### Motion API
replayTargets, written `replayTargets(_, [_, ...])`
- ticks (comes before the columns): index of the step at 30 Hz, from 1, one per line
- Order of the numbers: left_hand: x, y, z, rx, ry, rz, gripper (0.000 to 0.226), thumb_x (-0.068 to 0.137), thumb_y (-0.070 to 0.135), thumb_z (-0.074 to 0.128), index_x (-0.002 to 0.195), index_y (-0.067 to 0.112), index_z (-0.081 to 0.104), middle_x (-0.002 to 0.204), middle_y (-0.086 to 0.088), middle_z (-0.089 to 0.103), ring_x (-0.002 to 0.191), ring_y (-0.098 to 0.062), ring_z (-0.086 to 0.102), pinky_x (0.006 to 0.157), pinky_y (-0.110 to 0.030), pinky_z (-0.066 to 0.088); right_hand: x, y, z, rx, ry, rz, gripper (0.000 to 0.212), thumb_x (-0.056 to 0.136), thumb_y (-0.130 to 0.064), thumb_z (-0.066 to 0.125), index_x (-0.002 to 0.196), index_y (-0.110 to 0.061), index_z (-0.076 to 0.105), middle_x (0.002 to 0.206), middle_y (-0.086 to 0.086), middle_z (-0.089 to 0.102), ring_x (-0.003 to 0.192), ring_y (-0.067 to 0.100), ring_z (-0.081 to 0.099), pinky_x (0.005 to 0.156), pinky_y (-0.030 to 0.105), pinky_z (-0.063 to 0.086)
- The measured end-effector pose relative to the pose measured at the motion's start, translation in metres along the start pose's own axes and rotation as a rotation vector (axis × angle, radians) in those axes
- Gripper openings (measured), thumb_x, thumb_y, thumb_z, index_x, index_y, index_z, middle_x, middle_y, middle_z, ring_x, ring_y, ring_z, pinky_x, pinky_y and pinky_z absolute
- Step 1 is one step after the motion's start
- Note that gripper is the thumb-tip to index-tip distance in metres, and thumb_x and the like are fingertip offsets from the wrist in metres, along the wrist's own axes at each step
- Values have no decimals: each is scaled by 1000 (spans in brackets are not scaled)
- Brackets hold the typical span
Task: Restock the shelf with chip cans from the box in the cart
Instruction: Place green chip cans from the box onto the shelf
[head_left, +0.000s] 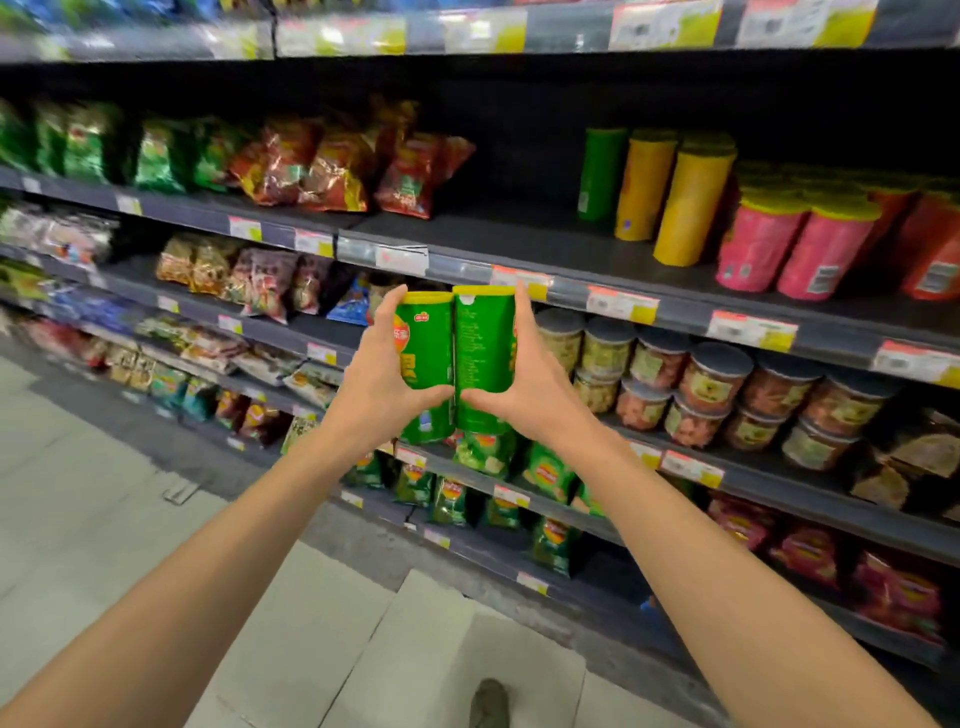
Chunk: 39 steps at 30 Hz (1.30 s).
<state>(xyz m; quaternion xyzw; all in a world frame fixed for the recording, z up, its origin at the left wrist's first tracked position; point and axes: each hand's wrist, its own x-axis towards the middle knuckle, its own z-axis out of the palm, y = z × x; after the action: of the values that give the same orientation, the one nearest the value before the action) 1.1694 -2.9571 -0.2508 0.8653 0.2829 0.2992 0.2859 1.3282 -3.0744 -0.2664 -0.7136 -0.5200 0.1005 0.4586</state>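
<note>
**Two green cans held side by side in front of the shelf**

Left hand (382, 379): fingers curled round the outer side of the left can (427, 364), thumb hooked across its lower front. Firm grip.

Right hand (524, 384): mirrors the left. Fingers wrap the outer side of the right can (480, 358), index finger reaching up near the lid, thumb across the lower front. The two thumb tips nearly meet at the seam between the cans.

Cans: both upright, green with yellow lids, touching along their length. Left one shows the logo face, right one shows fine print. They are held in the air, lids just below the shelf edge (519, 273) directly beyond the hands; not resting on any board.

Up and right of the hands, on that shelf (493, 228): one green can (600, 174) of the same kind stands upright at the back, with two yellow cans (675, 200) beside it on its right, then pink cans (789, 249) further right. The board between the hands and the green can is bare.

Up and left of the hands: red bags (332, 166), then green bags (109, 145).

Right of the hands, one level lower: stacked clear tubs (711, 379) with dark lids.

Below the hands: small green chip bags (483, 452) on the lower shelves. Near the bottom of view, a shoe (488, 704) on the tiled floor (104, 493).

Box and cart: out of view.
</note>
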Motion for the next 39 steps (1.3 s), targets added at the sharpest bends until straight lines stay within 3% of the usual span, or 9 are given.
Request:
replayTargets(5, [77, -31, -3, 5, 45, 2, 116, 69, 29, 88, 150, 40, 5, 136, 5, 48, 123, -15, 52, 101, -48, 47, 82, 8, 12, -10, 5, -18, 128, 77, -36, 80, 153, -35, -23, 154, 0, 35, 133, 18, 45, 97, 40, 47])
replayTargets(10, [155, -49, -8, -4, 87, 75, 115, 70, 28, 88, 150, 39, 5, 138, 2, 49, 123, -15, 53, 101, -44, 48, 155, 11, 10, -99, 67, -24, 127, 78, -39, 78, 148, -43, -28, 137, 6, 43, 111, 24, 56, 85, 49, 52])
replayTargets(19, [267, -62, -10, -38, 97, 221, 118, 67, 32, 89, 148, 45, 3, 141, -2, 49, 124, -20, 54, 100, -51, 47, 232, 6, -5, -288, 252, -29, 123, 81, -39, 76, 150, -37, -26, 125, 8, 44, 92, 29, 62, 76, 48, 54])
replayTargets(25, [328, -66, 0, -41, 53, 345, 116, 67, 30, 88, 150, 34, 8, 140, -2, 48, 125, -19, 52, 101, -39, 45, 275, 15, 5, -339, 438, 73, 121, 80, -35, 76, 153, -35, -21, 133, 16, 44, 96, 38, 65, 78, 48, 55])
replayTargets(30, [367, -85, 15, -59, -29, 363, 111, 66, 31, 88, 146, 36, 12, 136, -11, 49, 117, -31, 56, 94, -40, 49, 301, 33, 17, -345, 527, 138, 119, 79, -32, 78, 155, -33, -14, 128, 12, 44, 102, 40, 63, 77, 44, 53])
replayTargets(34, [382, -107, 28, -190, -109, 416, 109, 63, 32, 90, 144, 34, 18, 136, -7, 49, 121, -25, 54, 98, -48, 48, 306, 48, 33, -360, 584, 159, 122, 76, -27, 81, 155, -33, -11, 134, 11, 42, 117, 35, 56, 86, 50, 54])
replayTargets(39, [388, -116, 33, -235, -162, 422, 106, 63, 27, 91, 140, 38, 19, 142, 0, 44, 124, -18, 50, 101, -38, 45, 306, 56, 38, -366, 631, 185, 121, 77, -23, 81, 156, -32, -11, 143, 11, 38, 123, 33, 52, 90, 46, 52])
